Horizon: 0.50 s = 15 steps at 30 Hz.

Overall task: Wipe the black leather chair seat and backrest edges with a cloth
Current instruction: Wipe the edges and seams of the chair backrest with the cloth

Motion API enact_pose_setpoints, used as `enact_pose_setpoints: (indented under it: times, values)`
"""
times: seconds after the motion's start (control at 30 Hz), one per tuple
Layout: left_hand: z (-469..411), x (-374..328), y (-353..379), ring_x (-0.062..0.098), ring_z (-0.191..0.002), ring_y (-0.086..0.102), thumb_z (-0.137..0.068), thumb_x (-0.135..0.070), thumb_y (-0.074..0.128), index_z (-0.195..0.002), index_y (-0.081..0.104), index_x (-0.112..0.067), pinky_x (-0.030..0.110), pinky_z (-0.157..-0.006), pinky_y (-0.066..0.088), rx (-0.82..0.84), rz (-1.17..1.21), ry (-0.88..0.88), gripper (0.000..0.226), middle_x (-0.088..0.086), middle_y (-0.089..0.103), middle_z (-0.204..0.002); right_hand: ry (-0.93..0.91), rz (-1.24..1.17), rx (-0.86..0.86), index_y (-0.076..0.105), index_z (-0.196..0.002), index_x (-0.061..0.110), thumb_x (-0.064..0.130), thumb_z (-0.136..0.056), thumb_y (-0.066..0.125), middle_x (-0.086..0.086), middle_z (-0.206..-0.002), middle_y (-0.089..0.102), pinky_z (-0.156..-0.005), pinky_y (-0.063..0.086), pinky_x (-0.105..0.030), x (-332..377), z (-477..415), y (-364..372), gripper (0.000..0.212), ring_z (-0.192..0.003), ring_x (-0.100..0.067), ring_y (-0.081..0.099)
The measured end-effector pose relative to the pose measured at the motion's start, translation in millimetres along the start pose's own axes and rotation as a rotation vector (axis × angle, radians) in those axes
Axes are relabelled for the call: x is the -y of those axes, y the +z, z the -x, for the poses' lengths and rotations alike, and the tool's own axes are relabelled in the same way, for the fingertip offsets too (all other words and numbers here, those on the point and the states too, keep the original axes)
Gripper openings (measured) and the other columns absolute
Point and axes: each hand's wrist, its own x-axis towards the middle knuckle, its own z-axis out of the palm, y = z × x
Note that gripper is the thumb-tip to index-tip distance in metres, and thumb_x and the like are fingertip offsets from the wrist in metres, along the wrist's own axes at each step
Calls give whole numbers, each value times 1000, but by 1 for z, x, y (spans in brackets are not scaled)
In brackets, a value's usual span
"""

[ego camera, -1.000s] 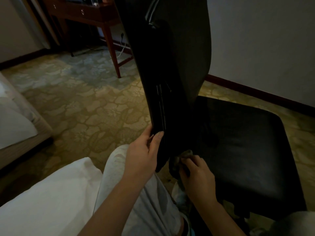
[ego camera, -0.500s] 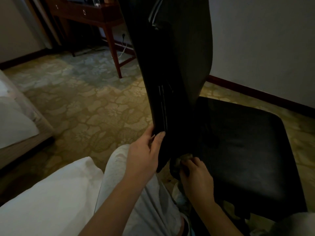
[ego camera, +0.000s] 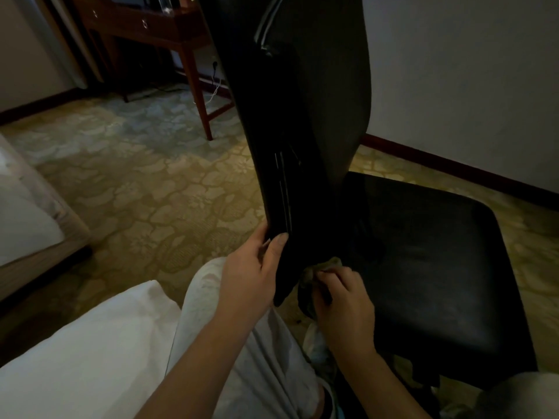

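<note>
1. Left hand (ego camera: 251, 273) grips the lower edge of the tall black leather backrest (ego camera: 302, 131), thumb on the near face, fingers (ego camera: 262, 234) wrapped behind. Keep that hold firm so the back doesn't swing while wiping.
2. Right hand (ego camera: 343, 300) has its fingers closed on a small bunched greyish cloth (ego camera: 322, 267), pressed at the backrest's bottom edge, just beside the rear of the black padded leather seat (ego camera: 432, 267).
3. Work the cloth w/ short strokes along the edge, into the gap btwn back & seat (dim light there, dirt hard to judge).
4. Refold the cloth if it bunches; flat contact likely cleans better.
5. Seat top looks not yet covered.
</note>
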Motion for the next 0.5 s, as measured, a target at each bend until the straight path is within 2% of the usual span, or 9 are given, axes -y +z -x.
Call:
enact_pose_setpoints:
  times: [0.1,0.17,0.23,0.37,0.43,0.5]
  values:
    - [1,1,1,-18,-95,61,-101,-39,49,-134,60,-29,2,-74,44,4,8,-8,37,-43,64,-96,190,-9,170,72,-106,20,22,-83,72,7,-94,57,-56,35,-13,-13,16,14,23,-85,-12,54]
    - [2,0,1,-19,-94,60,-101,-37,49,-131,61,-29,1,-73,42,4,7,-5,34,-45,63,-92,232,-30,218,71,-106,21,24,-85,70,9,-94,54,-59,38,-14,-19,27,14,21,-84,-9,52]
    - [1,-1,1,-20,-93,60,-101,-36,50,-129,63,-29,0,-72,42,0,5,1,31,-44,64,-91,197,-51,156,71,-102,19,19,-81,76,7,-96,58,-61,44,-18,-16,33,6,22,-85,-10,56]
    - [3,0,3,-18,-93,60,-101,-35,50,-125,64,-29,0,-72,41,-26,11,-7,28,-38,65,-90,70,-146,-105,71,-106,12,9,-76,78,-1,-104,61,-69,50,-19,4,21,-13,31,-91,-13,59]
    - [3,0,4,-18,-94,60,-101,-37,50,-125,64,-30,1,-73,42,-26,4,-5,29,-40,65,-92,16,-156,-150,70,-109,12,11,-77,76,-1,-107,62,-74,48,-17,8,9,-17,32,-95,-12,57]
    - [2,0,3,-18,-96,60,-101,-38,50,-126,62,-34,2,-75,43,-19,-3,-6,29,-43,64,-94,3,-154,-124,70,-110,14,15,-80,74,1,-107,61,-71,52,-23,8,2,-15,31,-96,-13,57]
